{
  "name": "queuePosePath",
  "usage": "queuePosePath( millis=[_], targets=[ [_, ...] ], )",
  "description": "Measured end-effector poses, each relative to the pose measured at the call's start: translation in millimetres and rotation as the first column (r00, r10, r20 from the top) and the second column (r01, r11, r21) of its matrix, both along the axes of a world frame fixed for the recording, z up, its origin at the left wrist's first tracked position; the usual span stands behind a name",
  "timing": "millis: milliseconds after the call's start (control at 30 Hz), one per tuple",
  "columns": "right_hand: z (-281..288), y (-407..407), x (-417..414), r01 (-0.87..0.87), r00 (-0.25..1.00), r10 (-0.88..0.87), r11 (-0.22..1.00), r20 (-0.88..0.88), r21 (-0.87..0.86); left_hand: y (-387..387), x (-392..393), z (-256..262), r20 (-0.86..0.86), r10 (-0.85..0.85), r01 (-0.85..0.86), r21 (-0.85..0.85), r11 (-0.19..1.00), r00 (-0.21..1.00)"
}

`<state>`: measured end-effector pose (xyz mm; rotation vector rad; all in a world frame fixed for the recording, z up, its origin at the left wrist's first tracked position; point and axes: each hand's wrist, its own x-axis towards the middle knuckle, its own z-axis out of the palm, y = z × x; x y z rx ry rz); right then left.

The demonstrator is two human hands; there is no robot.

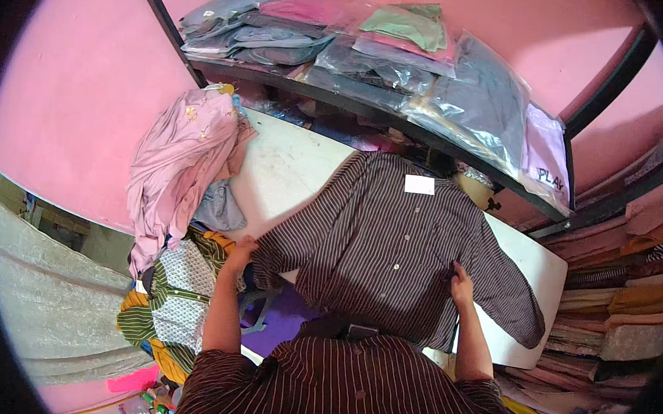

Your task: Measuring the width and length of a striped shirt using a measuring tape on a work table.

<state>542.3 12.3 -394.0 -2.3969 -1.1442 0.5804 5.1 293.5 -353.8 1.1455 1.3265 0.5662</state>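
A dark striped button-up shirt (386,244) lies spread on a white table (288,164), its collar at the far side and a blank white tag (419,184) near the collar. My left hand (241,254) grips the cuff end of the sleeve on the left. On the shirt's right side, near the side seam, rests my right hand (461,284), its fingers bent against the fabric; whether it pinches the cloth is unclear. The other sleeve spreads out to the right over the table.
Pink garments (181,152) are heaped at the table's left, with patterned and green-striped clothes (180,306) below. A black-framed shelf (338,99) behind the table holds garments in clear plastic bags (474,102). Folded fabric stacks (604,303) stand at the right.
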Motion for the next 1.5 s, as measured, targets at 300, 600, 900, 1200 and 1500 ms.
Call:
queuePosePath(
  millis=[300, 600, 900, 1200, 1500],
  targets=[
    [48.1, 97.1, -54.5, 0.210, 0.968, -0.170, 0.951, 0.187, -0.225, 98.1, -37.8, 40.0, -0.331, 0.015, 0.193, 0.585, 0.788, 0.944],
    [48.8, 48.1, -3.4, 0.271, 0.962, -0.257, 0.907, 0.087, -0.321, 116.4, -25.1, 27.9, -0.937, 0.149, 0.478, 0.294, 0.828, 0.317],
    [26.8, -9.6, 63.3, 0.307, 0.951, -0.280, 0.905, 0.129, -0.294, 146.6, -52.7, 6.8, -0.334, -0.109, 0.219, 0.312, 0.925, 0.936],
    [38.4, -8.0, 62.4, 0.366, 0.901, -0.283, 0.903, 0.329, -0.226, 130.5, -55.1, 5.3, -0.751, 0.133, 0.340, 0.439, 0.832, 0.646],
    [86.1, 94.0, -78.7, 0.293, 0.772, -0.218, 0.956, -0.596, 0.030, 55.5, 24.9, -2.8, -0.919, 0.085, 0.502, 0.286, 0.816, 0.386]
  ],
)
